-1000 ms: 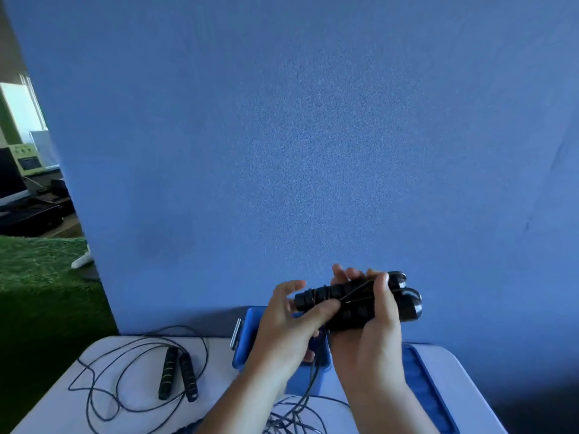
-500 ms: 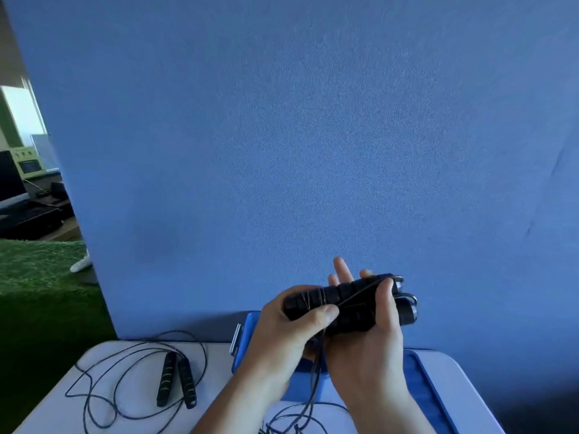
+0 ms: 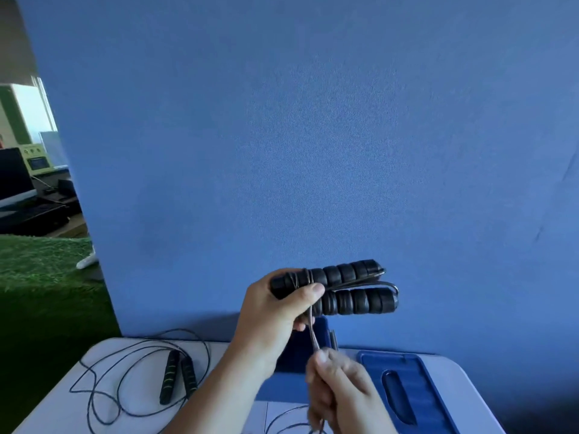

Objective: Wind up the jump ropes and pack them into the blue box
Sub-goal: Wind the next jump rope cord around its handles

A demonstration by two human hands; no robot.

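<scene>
Rope winding: black handles (image 3: 351, 289) held up over blue box (image 3: 302, 343).
Fingers of left hand (image 3: 275, 311) curl round the handles; right hand (image 3: 341, 383) pinches the cord (image 3: 311, 330) just below — second jump rope (image 3: 178, 374) lies loose on table (image 3: 62, 411), left.

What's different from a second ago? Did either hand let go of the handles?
The right hand let go of the black handles, dropped below them and now pinches the rope, drawing it straight down from the wraps. The left hand still grips the handles' left end above the blue box. The second rope lies unmoved on the table, and the lid is unmoved too.
</scene>
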